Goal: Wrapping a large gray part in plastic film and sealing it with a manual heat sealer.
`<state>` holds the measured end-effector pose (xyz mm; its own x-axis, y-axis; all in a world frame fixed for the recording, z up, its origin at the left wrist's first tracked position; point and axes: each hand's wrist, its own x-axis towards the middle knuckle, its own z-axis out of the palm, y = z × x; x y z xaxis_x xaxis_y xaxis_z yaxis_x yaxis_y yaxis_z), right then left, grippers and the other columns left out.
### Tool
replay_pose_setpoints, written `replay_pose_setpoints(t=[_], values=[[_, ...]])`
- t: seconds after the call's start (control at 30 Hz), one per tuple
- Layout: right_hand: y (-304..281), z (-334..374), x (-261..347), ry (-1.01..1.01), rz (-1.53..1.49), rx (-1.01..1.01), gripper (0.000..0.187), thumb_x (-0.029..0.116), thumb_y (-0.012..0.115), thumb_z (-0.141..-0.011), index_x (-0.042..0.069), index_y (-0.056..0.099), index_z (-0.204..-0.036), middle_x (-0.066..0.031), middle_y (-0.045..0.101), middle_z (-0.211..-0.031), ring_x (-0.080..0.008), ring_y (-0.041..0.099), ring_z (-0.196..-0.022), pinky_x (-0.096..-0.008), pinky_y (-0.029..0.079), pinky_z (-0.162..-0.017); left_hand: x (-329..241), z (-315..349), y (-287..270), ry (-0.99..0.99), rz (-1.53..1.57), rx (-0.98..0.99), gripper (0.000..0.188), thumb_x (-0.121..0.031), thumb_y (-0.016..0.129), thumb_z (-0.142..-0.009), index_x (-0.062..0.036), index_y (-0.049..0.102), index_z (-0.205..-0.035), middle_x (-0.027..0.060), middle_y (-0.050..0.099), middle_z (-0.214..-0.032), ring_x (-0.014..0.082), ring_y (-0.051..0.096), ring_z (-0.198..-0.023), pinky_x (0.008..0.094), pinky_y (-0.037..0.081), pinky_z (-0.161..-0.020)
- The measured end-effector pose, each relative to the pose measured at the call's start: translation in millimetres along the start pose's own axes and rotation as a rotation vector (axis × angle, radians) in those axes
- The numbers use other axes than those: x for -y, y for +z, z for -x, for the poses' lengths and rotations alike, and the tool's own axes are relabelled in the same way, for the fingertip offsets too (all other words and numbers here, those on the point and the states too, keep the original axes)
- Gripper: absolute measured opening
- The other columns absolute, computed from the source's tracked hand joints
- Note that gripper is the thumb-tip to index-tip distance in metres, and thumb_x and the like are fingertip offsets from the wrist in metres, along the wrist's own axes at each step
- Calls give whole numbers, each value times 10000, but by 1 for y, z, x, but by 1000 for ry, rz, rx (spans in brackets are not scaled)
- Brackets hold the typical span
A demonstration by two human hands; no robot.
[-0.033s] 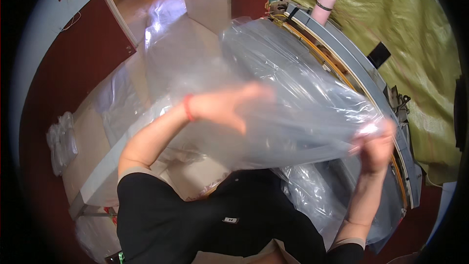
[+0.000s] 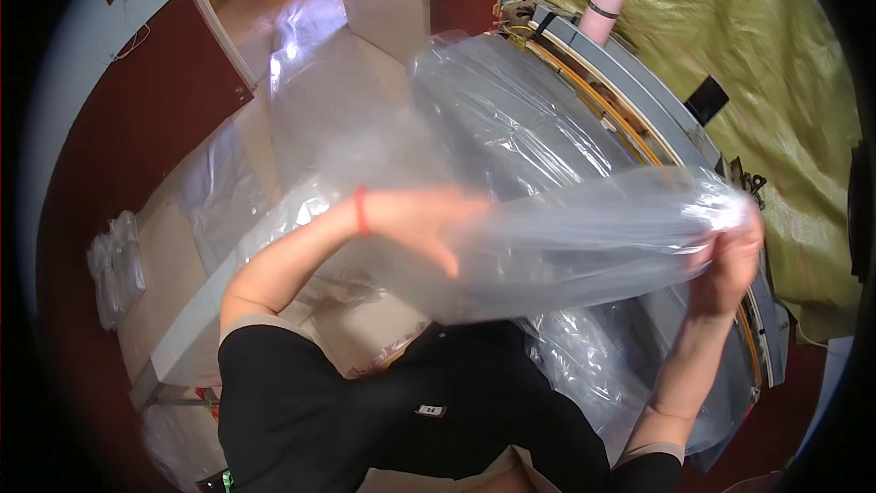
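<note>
A clear plastic sheet [image 2: 584,251] stretches across in front of my chest, bunched up at its right end. My right hand [image 2: 730,260] is closed round that bunched end, beside the long grey machine [image 2: 671,96]. At the sheet's other end my left hand [image 2: 415,219], with a red band at the wrist, is blurred by motion. Its thumb stands apart from the stretched fingers, and the fingertips meet or overlap the sheet. More clear plastic film [image 2: 511,110] lies beyond, along the machine's near side. Crumpled film [image 2: 584,356] hangs below my right forearm.
A pink bottle [image 2: 602,11] stands on the machine's far edge, with a small black panel [image 2: 707,102] farther along. Yellow-green woven sheeting [image 2: 776,146] covers the area behind. At left, folded clear plastic [image 2: 117,269] lies at the edge of a film-covered table [image 2: 169,246].
My right hand has moved slightly right, drawing the sheet's end with it into a narrower bunch. The left hand has shifted a little down.
</note>
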<state>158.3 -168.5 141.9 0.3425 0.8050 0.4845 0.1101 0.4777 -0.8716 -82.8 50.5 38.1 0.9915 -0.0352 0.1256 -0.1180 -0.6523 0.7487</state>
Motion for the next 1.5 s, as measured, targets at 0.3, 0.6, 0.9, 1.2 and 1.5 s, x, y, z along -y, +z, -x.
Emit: replay_pose_setpoints(t=[0.3,0.6,0.9,1.2,1.5], values=[[-59,-57,-2,-333,1464,133,228,-17,596,-627,48,604,-845,-106,580,-696,-193,581,-598,-263,445,-553,-6,108,-148,-364,-893,-1387,183,-48,455,-788,-39,612,-880,97,618,-823,202,576,-796,301,441,-721],[-140,16,-30,-398,1201,-421,293,-93,462,-725,38,608,-942,-114,618,-843,-207,604,-737,-283,474,-679,32,146,-23,-495,-894,-762,422,-139,520,-786,27,449,-1167,169,483,-1163,280,470,-1063,369,373,-912],[-152,153,2,-82,1058,-371,275,-133,418,-706,-27,588,-894,-112,586,-800,-195,574,-737,-248,445,-674,-35,-22,41,-325,-115,95,432,-50,597,-687,-40,515,-1112,119,579,-1043,253,557,-935,310,442,-779],[-148,255,41,-9,1140,-568,253,-90,449,-723,23,596,-896,-106,597,-805,-221,584,-717,-262,449,-633,-22,-328,148,247,-91,81,488,-83,673,-654,6,495,-1099,115,583,-953,213,538,-932,316,401,-856],[-186,328,60,536,1013,-509,318,56,608,-680,29,572,-995,-83,566,-1025,-194,543,-908,-276,425,-720,-112,-384,235,-222,795,319,186,-177,550,-837,-37,532,-716,-7,446,-464,57,333,-337,187,243,-321]])
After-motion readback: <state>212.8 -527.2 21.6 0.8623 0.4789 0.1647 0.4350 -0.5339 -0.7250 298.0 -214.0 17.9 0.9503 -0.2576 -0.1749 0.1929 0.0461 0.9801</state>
